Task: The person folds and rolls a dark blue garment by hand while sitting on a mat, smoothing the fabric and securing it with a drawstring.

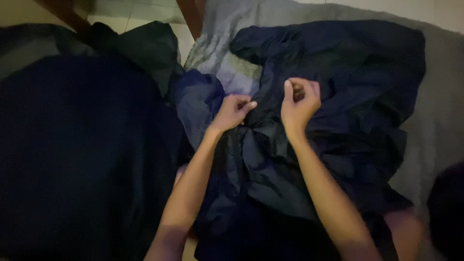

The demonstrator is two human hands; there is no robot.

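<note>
In the head view, a crumpled dark navy garment [338, 96] lies spread over a grey blanket [435, 125], and it serves as the landmark here. Both bare forearms reach up from the bottom edge onto the middle of the garment.

The left hand [234, 111] sits at the garment's left-middle part, fingers curled in and pinched on a fold of the fabric. The right hand [299, 104] is just beside it, towards the garment's centre, also closed, with the thumb raised and the fingers bunched around a small gather of the same cloth. The two hands are near each other but apart.

Left of the garment lies a large dark mass of cloth [82, 154], filling most of that side. Above the garment's upper left corner, pale floor tiles [130, 14] and a brown wooden leg [191, 14] show.
</note>
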